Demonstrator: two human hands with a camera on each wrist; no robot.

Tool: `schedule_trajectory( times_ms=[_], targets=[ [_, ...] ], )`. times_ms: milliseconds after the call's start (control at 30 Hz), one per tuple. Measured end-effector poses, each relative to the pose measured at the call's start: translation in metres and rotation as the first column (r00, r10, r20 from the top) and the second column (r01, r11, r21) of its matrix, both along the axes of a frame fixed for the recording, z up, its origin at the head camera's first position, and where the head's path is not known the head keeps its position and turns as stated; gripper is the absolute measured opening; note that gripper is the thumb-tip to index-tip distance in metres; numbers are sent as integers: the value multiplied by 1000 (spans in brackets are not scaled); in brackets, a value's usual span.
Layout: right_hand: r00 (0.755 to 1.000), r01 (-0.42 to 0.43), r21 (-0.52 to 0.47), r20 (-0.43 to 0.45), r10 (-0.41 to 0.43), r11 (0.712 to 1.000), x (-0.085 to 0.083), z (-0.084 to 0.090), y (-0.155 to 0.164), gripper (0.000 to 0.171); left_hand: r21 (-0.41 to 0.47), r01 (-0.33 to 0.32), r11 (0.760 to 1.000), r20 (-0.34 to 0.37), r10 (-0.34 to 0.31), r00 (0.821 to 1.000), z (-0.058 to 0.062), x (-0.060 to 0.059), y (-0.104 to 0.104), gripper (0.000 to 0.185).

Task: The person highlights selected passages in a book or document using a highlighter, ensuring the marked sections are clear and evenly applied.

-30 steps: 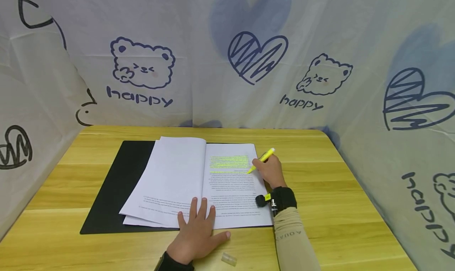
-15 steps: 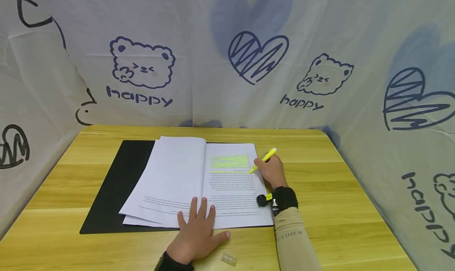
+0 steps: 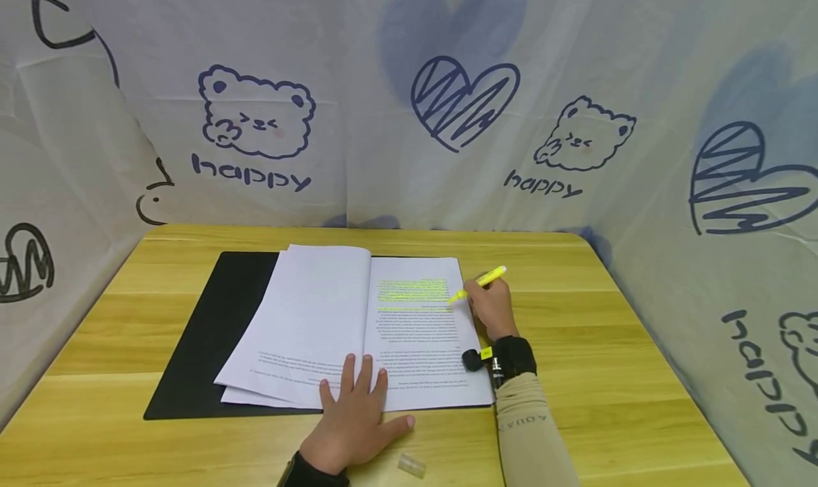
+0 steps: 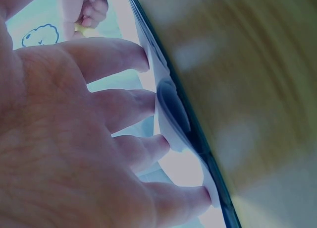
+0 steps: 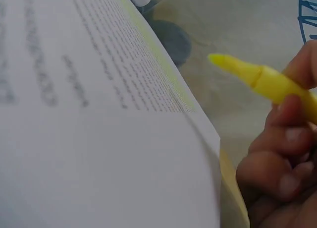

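A stapled-looking stack of white printed sheets (image 3: 415,373) lies open, its right page marked with yellow lines near the top. My right hand (image 3: 492,308) pinches a yellow highlighter (image 3: 491,277) at the page's right edge. In the right wrist view the highlighter (image 5: 272,84) has its tip bare and raised off the paper (image 5: 124,163). My left hand (image 3: 354,419) is spread with straight fingers resting on the near edge of the sheets; in the left wrist view its fingertips (image 4: 141,57) press the paper edge.
Under the sheets is a black mat (image 3: 192,373) on the wooden table (image 3: 594,373). A small translucent cap (image 3: 412,466) lies by my left thumb. Printed white cloth (image 3: 358,118) hangs behind the table and at both sides.
My right hand has shifted slightly right, and the highlighter has tilted flatter, its tip rising off the end of the lower yellow line. My left hand has stayed still.
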State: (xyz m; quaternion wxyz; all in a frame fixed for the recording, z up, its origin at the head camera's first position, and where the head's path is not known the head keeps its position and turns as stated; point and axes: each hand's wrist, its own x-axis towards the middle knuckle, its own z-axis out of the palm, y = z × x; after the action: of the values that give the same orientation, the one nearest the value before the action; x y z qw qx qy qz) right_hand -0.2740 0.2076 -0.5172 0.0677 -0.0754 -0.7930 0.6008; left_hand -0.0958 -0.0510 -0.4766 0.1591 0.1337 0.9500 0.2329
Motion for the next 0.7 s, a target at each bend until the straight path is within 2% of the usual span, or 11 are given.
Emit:
schedule_trajectory(
  times_ms=[100,233,333,433,700],
  targets=[
    [999,-30,-91,-32,27,995,-1,-1,-4,20,3,2,1000,-2,-2,1000,0,0,0,90],
    [993,-120,-151,-23,118,981,-3,-3,-9,25,-1,3,1000,-2,-3,1000,-1,0,0,90],
    [988,-151,-135,9,153,979,-3,-5,-12,26,-6,4,1000,-2,-4,1000,0,0,0,90],
    [989,-140,-99,34,144,985,-3,-8,-14,25,-10,7,1000,-3,-7,1000,1,0,1,89],
    [987,-158,-40,31,159,987,-3,-9,-16,24,-18,3,1000,-2,-3,1000,4,0,1,88]
  ],
)
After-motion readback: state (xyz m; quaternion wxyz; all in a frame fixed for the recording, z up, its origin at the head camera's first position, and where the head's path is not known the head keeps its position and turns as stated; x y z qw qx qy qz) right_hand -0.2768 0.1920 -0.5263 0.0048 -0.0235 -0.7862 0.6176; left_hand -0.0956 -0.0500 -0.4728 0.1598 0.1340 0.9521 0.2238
